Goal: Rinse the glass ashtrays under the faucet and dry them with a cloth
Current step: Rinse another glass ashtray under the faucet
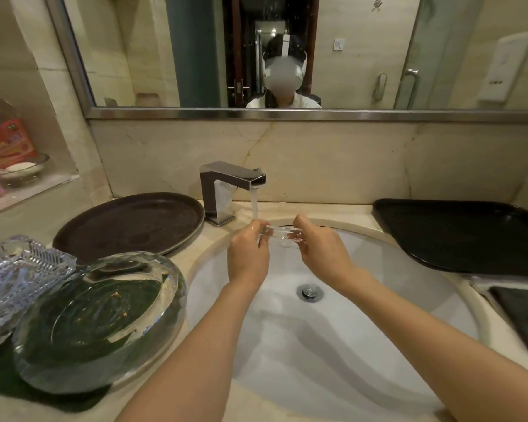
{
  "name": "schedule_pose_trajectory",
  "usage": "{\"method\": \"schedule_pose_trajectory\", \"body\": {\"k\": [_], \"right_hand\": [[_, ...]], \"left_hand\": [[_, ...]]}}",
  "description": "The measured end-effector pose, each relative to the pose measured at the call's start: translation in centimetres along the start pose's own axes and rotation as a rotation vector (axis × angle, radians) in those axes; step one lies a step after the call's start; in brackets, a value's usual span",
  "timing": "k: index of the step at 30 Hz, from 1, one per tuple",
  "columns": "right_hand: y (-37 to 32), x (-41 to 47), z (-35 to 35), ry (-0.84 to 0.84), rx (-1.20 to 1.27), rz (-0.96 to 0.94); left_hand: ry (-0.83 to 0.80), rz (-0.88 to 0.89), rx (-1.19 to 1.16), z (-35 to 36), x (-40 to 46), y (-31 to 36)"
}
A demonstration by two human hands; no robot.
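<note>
You hold a small clear glass ashtray (279, 233) between both hands over the far part of the white sink (378, 300), just under the chrome faucet (226, 190). The water stream (254, 205) runs down onto its left end. Your left hand (247, 254) curls its fingers round the left edge; your right hand (320, 248) pinches the right edge, thumb on top. The glass is so clear and wet that its exact shape is hard to read; it seems to lie roughly flat.

On the counter to your left a large round glass ashtray (101, 318) rests tilted on a dark green cloth (0, 376), touching a square cut-glass ashtray (19, 275) beside it. Behind them lies a round brown tray (134, 223). To your right sits a black tray (464, 236), near the sink's rim.
</note>
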State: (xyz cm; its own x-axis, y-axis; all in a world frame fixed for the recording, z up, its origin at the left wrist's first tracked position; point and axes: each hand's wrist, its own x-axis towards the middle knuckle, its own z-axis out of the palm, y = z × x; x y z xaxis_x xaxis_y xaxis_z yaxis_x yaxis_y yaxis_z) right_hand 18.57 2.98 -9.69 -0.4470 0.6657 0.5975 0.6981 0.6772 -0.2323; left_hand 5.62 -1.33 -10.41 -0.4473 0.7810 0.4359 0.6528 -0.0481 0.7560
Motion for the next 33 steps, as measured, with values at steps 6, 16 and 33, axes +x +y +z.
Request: {"method": "schedule_pose_trajectory", "body": {"k": [6,16,33], "right_hand": [[1.0,-1.3,-3.3,0.063,0.030,0.005],[2.4,-5.2,-7.9,0.029,-0.037,0.250],[13.4,-15.6,-24.9,0.294,0.546,1.116]], "left_hand": [[0.055,0.273,0.080,-0.4,-0.8,2.0],[-0.100,0.369,0.208,-0.2,-3.0,5.9],[-1.019,-0.457,-0.708,11.0,-9.6,22.8]]}}
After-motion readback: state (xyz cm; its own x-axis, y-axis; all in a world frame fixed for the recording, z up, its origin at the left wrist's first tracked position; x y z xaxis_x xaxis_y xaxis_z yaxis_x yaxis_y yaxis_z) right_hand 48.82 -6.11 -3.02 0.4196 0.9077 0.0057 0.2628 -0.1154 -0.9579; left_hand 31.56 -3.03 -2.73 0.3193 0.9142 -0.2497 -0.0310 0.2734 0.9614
